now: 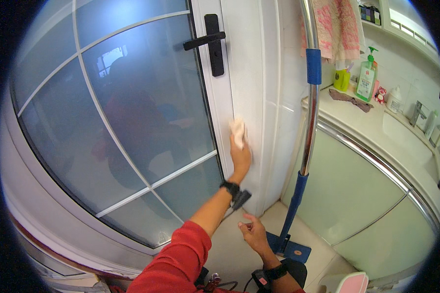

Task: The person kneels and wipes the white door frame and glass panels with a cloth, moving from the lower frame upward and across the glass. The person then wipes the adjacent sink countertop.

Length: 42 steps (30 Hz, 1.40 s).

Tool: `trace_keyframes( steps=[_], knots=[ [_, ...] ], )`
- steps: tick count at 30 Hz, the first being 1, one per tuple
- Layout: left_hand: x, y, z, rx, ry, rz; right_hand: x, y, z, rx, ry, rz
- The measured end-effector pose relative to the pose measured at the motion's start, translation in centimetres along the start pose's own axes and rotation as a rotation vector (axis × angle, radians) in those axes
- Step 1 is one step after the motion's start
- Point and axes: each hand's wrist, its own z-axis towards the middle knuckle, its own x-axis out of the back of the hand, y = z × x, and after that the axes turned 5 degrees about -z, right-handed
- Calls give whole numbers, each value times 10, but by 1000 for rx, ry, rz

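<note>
My left hand [241,155] is raised against the white door frame [248,99], closed on a pale cloth [237,132] that is slightly blurred and pressed to the frame. Left of it stands a white door [218,95] with frosted glass panes and a black lever handle [204,40]. Lower down, my right hand [254,232] hangs above the tiled floor with its fingers slightly bent and apart, holding nothing. Both wrists wear black straps with small devices.
A flat mop [297,197] with a blue and chrome pole stands at my right. Beyond it, a washbasin counter [352,110] carries a green pump bottle [366,80] and a brown cloth [350,100]. Pink-patterned towels [335,31] hang above. A pink-and-white object [353,282] is at the bottom right.
</note>
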Motion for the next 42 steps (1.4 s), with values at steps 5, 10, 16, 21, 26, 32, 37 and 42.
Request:
trace_keyframes(
  steps=[5,10,16,21,26,32,37,42],
  knots=[
    [18,-37,-73,532,-58,83,-4,1,4,-36,60,-67],
    [-2,32,21,68,-28,-15,-5,0,9,-12,95,124],
    [-20,130,157,-481,-47,7,-9,-2,1,14,106,126],
    [-11,84,126,-415,-59,51,-9,-7,0,42,144,103],
    [25,-22,-22,-5,-173,186,-2,-13,3,92,215,88],
    [70,-11,-62,392,-378,261,11,-5,12,82,277,130],
    [35,118,54,-337,-213,198,8,-5,10,147,282,152],
    [-29,231,155,-1098,-5,576,8,-10,4,241,308,91]
  ],
)
